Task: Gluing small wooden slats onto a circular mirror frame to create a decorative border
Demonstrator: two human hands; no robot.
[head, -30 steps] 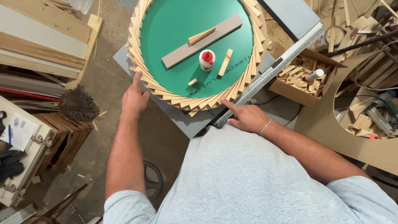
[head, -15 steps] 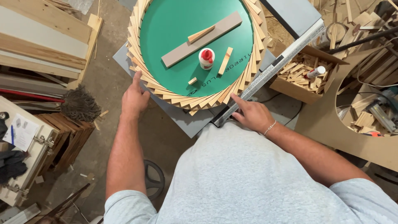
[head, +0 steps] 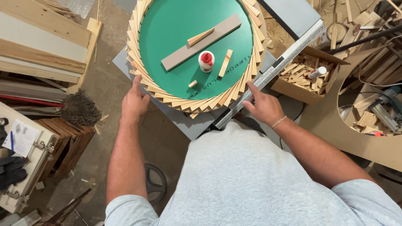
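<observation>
Both hands (head: 135, 100) (head: 263, 106) touch slat ring (head: 176, 99); glue bottle (head: 206, 61), box (head: 299, 79) nearby

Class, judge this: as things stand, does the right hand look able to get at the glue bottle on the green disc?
Probably yes: the right hand rests at the wooden ring's edge, and only low slats and bare green disc lie before the glue bottle.

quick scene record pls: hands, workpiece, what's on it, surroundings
left hand: open, fingertips on rim of wooden slat ring
right hand: open, on metal fence rail, finger touching ring
workpiece: green disc edged with overlapping slats, on grey saw table
on disc: glue bottle, long grey board, loose slats
right side: cardboard box of wood offcuts
left side: brush
</observation>
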